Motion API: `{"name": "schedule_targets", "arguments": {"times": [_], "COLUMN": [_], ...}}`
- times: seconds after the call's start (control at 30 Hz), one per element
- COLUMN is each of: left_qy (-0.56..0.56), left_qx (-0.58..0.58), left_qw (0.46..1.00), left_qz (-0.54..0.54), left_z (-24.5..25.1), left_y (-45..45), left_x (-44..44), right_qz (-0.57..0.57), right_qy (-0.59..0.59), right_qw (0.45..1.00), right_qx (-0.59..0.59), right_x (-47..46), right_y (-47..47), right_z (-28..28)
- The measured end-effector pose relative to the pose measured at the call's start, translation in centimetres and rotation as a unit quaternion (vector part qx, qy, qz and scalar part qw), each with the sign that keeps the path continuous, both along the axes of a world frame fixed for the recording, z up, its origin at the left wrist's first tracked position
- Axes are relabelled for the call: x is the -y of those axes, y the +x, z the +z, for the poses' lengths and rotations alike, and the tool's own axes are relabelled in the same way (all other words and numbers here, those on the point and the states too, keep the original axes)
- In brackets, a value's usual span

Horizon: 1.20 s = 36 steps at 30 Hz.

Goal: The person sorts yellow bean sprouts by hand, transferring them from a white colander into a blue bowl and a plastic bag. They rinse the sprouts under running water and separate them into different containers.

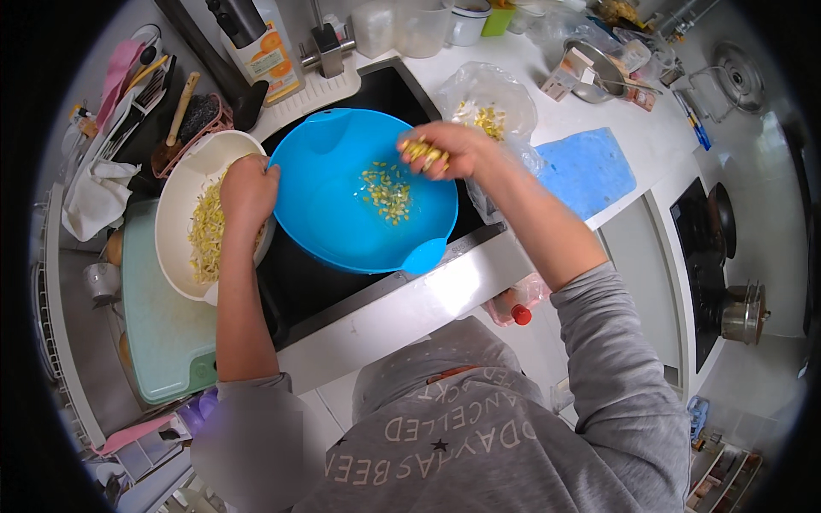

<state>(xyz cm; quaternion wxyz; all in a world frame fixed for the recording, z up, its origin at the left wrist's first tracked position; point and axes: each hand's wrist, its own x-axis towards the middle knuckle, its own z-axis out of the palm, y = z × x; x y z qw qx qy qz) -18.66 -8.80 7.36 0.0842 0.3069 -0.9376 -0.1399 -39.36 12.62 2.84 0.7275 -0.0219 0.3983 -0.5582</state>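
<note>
A blue plastic basin (pixel 321 211) sits over the black sink, tilted, with soybean sprout heads or hulls (pixel 388 192) in its bottom. My left hand (pixel 247 192) grips the basin's left rim. Beside it, partly behind my left forearm, a cream bowl (pixel 173 224) holds long yellow-headed bean sprouts (pixel 206 224). My right hand (pixel 442 151) is above the basin's right side, fingers curled around a clump of yellow sprout heads (pixel 423 154). Behind that hand, a clear plastic bag (pixel 516 90) lies on the counter with more yellow and white pieces (pixel 484 120) in it.
The black sink (pixel 301 301) lies under the basin, its faucet (pixel 329 54) behind. A green cutting board (pixel 163 333) is at left. A blue cloth (pixel 587 173) lies on the right counter, near a metal bowl (pixel 596 64). An orange-labelled bottle (pixel 272 58) stands behind the sink.
</note>
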Motion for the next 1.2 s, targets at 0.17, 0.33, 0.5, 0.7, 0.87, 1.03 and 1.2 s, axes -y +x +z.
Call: {"name": "schedule_targets", "arguments": {"times": [0.17, 0.33, 0.5, 0.7, 0.87, 1.03, 1.2], "left_qy": [0.0, -0.005, 0.004, -0.007, 0.008, 0.014, 0.025], "left_qx": [-0.007, -0.02, -0.01, -0.037, -0.03, -0.039, -0.051], "left_qw": [1.0, 1.0, 1.0, 0.999, 0.999, 0.999, 0.998], "left_qz": [0.0, -0.003, -0.003, -0.023, -0.007, -0.008, -0.008], "left_z": [0.0, -0.1, -0.2, -0.2, -0.7, -0.6, -0.7], "left_y": [0.0, 0.1, 0.1, 0.4, 0.4, 0.5, 0.8], "left_x": [-0.1, -0.1, -0.2, 0.0, -0.1, -0.3, -0.2], "right_qz": [-0.15, 0.076, -0.039, 0.043, -0.094, 0.051, 0.233], "right_qy": [0.087, 0.152, 0.187, 0.188, 0.099, -0.152, -0.146], "right_qw": [0.917, 0.422, 0.442, 0.346, 0.324, 0.542, 0.429], "right_qx": [-0.358, -0.89, -0.877, -0.918, -0.936, -0.825, -0.861], "right_x": [-3.9, -4.9, -5.9, -5.2, -3.6, 1.7, 5.9], "right_y": [-7.0, -8.7, -9.7, -7.8, -5.0, 1.4, 5.0], "right_z": [2.4, -1.7, -1.0, -1.1, 0.5, -1.5, -5.0]}}
